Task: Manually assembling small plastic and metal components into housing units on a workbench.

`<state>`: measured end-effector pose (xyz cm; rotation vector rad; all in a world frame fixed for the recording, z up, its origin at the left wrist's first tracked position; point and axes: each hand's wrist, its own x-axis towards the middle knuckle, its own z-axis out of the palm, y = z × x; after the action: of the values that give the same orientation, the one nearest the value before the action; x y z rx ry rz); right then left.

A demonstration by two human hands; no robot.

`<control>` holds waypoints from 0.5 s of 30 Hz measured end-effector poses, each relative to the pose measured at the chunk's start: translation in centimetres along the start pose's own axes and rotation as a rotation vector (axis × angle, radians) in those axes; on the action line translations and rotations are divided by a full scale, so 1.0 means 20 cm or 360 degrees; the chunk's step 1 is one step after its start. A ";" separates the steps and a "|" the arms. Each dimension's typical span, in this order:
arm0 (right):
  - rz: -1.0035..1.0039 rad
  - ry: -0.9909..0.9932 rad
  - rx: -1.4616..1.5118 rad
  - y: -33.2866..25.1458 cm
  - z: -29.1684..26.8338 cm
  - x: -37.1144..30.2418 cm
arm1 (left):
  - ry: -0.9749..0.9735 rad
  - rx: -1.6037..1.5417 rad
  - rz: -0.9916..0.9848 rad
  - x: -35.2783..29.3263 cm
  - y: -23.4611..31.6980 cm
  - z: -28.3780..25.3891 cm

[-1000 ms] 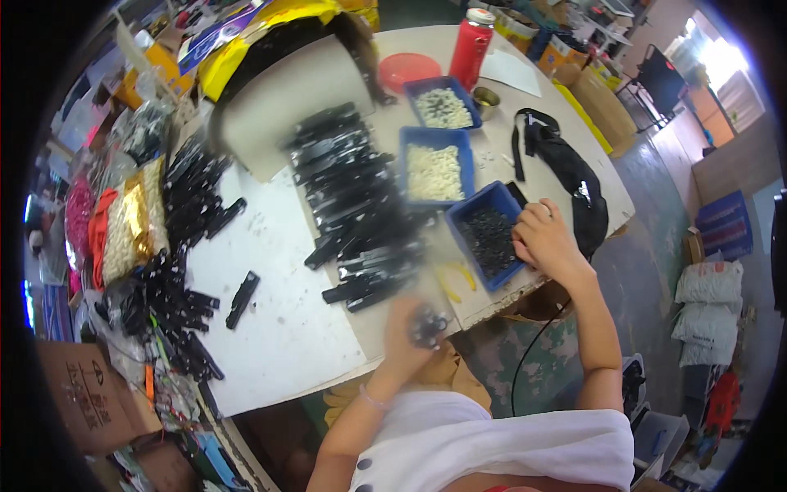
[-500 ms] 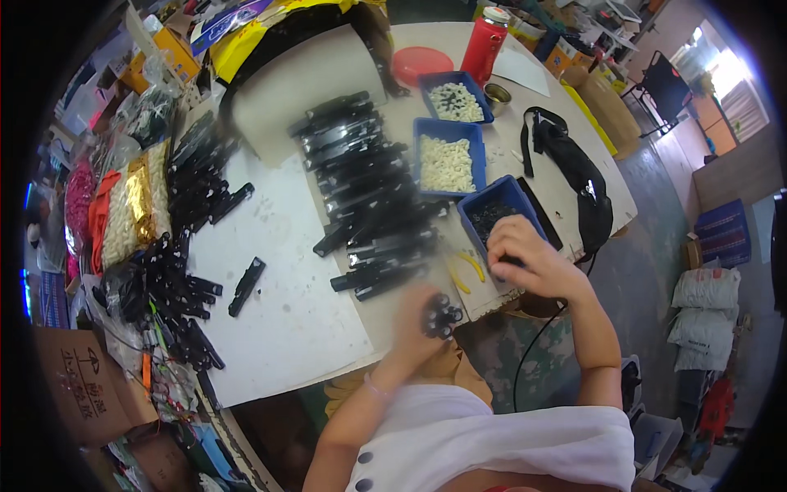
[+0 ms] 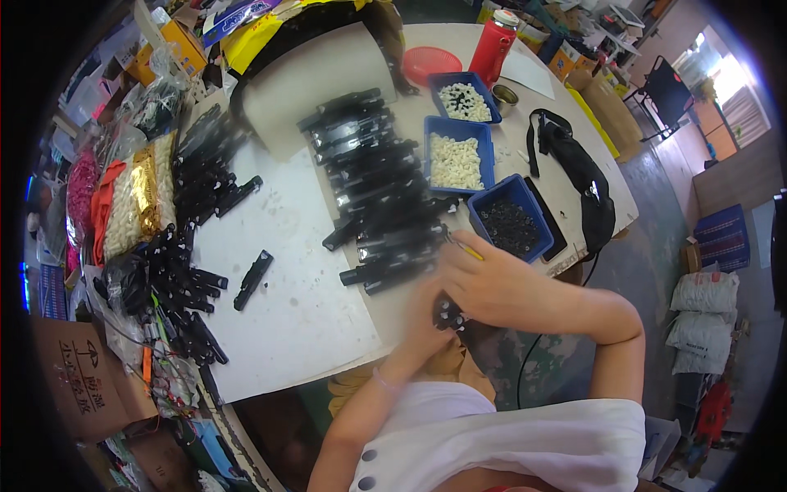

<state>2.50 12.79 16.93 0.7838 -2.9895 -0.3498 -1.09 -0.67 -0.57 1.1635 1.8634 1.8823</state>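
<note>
My left hand (image 3: pixel 420 321), slightly blurred, is wrapped round a bundle of black plastic bars (image 3: pixel 448 315) near the table's front edge. Their ends show round holes and pale spots. My right hand (image 3: pixel 475 283) is closed right above and beside the bundle, and yellow-handled pliers (image 3: pixel 467 248) stick out of its grip, mostly hidden by the fingers. Whether it also holds a small part cannot be made out. Beyond both hands a long row of similar black bars (image 3: pixel 381 176) lies across the table. One single bar (image 3: pixel 253 280) rests apart on the white sheet (image 3: pixel 303 328).
Right of the row stand a blue tray (image 3: pixel 541 246) of small black parts and two blue trays (image 3: pixel 489 156) of white parts. A red bottle (image 3: pixel 493 47), red lid (image 3: pixel 430 62) and black pouch (image 3: pixel 574 164) lie farther off. Black bars (image 3: pixel 176 287) heap at the left edge.
My right hand has left the black-parts tray and come to the bundle in my left hand. The yellow-handled pliers, on the table before, are now in my right hand.
</note>
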 end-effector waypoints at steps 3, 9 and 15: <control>0.0014 -0.0195 -0.0175 -0.06 -0.04 0.00 | -0.0027 -0.0021 -0.0029 0.00 -0.01 0.00; 0.0351 0.0531 0.0665 -0.02 0.13 -0.14 | -0.0029 0.0027 -0.0008 -0.04 -0.05 0.00; 0.0417 0.0642 0.0646 -0.03 0.15 -0.19 | -0.0118 0.0107 0.0098 -0.02 -0.01 -0.01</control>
<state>5.82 14.83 13.95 0.4015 -2.7439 0.3890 -1.05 -0.98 -0.87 1.3080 1.8845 1.7948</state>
